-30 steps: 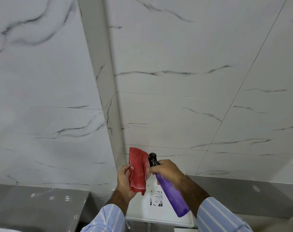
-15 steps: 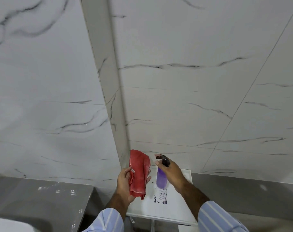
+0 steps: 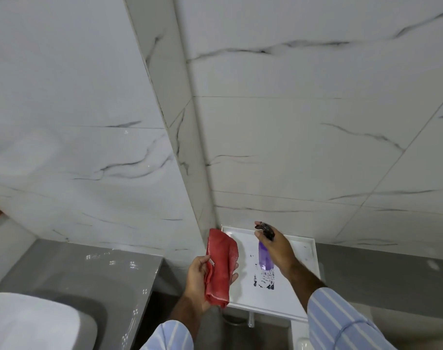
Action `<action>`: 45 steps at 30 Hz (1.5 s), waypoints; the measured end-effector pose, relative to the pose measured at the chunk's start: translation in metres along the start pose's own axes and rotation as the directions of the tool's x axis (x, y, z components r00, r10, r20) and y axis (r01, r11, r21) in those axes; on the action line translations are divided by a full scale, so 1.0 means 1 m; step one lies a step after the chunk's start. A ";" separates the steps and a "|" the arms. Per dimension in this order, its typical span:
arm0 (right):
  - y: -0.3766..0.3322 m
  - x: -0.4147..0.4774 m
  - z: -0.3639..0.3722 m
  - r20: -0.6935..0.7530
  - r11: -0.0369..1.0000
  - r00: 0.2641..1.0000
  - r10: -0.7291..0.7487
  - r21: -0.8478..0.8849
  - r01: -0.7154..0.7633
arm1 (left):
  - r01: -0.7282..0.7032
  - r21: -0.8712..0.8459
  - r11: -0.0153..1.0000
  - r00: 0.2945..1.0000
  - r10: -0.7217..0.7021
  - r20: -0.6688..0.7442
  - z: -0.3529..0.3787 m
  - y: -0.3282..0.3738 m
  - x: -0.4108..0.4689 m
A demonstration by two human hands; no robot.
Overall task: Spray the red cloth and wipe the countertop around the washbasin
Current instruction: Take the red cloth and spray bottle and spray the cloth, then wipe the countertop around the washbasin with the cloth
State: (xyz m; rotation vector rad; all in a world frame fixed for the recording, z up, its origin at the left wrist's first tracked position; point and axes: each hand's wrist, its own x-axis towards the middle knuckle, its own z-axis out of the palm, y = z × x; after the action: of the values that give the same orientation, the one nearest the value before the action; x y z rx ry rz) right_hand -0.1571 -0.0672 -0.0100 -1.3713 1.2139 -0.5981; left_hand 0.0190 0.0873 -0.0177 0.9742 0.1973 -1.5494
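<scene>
1. The left hand (image 3: pixel 199 281) holds a folded red cloth (image 3: pixel 221 266) upright, its grip pinching the lower half.
2. The right hand (image 3: pixel 276 251) has its grip wrapped around a purple spray bottle (image 3: pixel 264 258), above a white tray (image 3: pixel 303 258).
3. The bottle's dark nozzle is just beside the cloth, apart from it.
4. To spray well, aim the nozzle squarely at the cloth's flat face.
5. The grey bench (image 3: pixel 89 271) and white washbasin (image 3: pixel 38 324) lie lower left, well apart.

Bathroom: marble-tiled walls (image 3: pixel 291 147), washbasin (image 3: pixel 33 322)
</scene>
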 end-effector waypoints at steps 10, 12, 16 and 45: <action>0.001 -0.001 -0.023 -0.032 0.997 0.997 0.077 -0.031 -0.078 | 0.010 0.041 0.999 1.000 -0.011 0.012 0.001 0.000 -0.007; -0.005 -0.009 -0.026 -0.036 0.994 0.995 0.089 -0.062 -0.091 | 0.012 0.042 0.999 0.999 -0.013 0.029 0.004 -0.001 -0.011; -0.026 -0.038 -0.027 -0.147 0.924 0.954 -0.262 -0.324 0.204 | 0.007 0.086 0.996 0.998 -0.013 0.068 0.007 -0.004 -0.022; -0.144 -0.047 0.359 0.716 0.904 0.558 0.420 -0.278 -0.325 | -0.045 0.629 0.776 0.974 0.175 -0.146 -0.237 0.255 -0.196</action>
State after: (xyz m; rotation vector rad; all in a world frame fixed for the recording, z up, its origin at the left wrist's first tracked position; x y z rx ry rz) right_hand 0.1918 0.0929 0.0593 -1.1947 0.7763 0.3753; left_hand 0.3360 0.3164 0.0647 1.6378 -0.2598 -1.4252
